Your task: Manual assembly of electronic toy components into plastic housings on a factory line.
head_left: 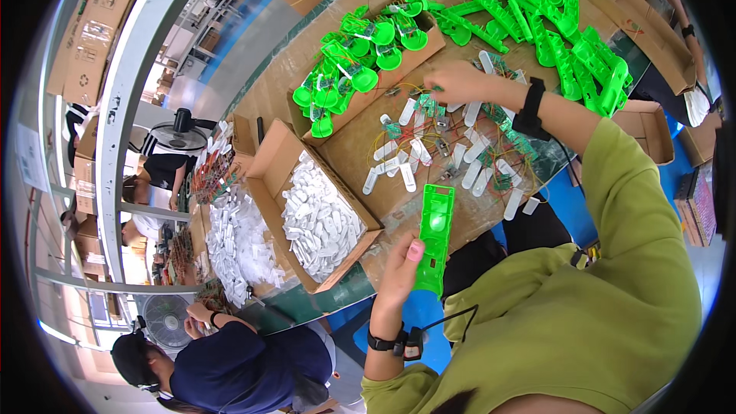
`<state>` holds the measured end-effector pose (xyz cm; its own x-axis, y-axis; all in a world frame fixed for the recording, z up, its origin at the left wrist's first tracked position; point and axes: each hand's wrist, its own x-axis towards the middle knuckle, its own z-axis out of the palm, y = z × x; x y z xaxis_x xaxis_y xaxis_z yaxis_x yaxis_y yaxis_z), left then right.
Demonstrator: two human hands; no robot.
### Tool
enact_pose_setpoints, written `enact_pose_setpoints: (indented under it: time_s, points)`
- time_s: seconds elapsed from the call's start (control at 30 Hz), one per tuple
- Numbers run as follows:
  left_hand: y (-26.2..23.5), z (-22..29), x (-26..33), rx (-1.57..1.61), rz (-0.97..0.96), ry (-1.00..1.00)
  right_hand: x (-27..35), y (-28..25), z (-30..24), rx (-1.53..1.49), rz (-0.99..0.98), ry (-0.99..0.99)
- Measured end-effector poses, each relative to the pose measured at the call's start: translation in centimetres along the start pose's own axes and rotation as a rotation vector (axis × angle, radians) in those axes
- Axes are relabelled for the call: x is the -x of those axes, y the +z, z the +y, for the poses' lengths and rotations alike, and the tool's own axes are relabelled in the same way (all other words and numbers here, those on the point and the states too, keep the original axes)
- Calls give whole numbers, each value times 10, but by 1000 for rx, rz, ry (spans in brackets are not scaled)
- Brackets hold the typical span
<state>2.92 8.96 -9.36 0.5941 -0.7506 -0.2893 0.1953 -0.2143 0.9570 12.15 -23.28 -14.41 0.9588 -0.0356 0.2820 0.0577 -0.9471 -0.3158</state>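
Your left hand (397, 268) has a long, hollow green plastic shell (435, 251), gripped low along one edge, thumb on the rim, out in front of you at the table's near side; that grip seems meant to leave the cavity uncovered. Over to your right hand (458, 83): stretched across the table, fingers drawn in among the small green circuit boards with thin coloured wires (431, 107), though I can't tell whether they've caught one. Loose white plastic strips (408, 177) lie around those boards, probably spread out for easy picking. To the left, a brown cardboard box (270, 152) keeps many more white pieces (318, 222) together. Beyond, wired green shells sit in a shallow cardboard tray (391, 80), apparently kept apart from the bare green shells (594, 77) heaped further right.
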Motion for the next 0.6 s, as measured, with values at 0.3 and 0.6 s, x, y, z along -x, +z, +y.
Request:
enact_pose_setpoints:
  time_s: [0.3, 0.6]
  points:
    - [5, 8, 1, 161, -15, 22, 9, -33, -35, -283, 75, -76]
    - [-2, 49, -14, 10, 291, 390, 48, -145, -108, -245, 289, -355]
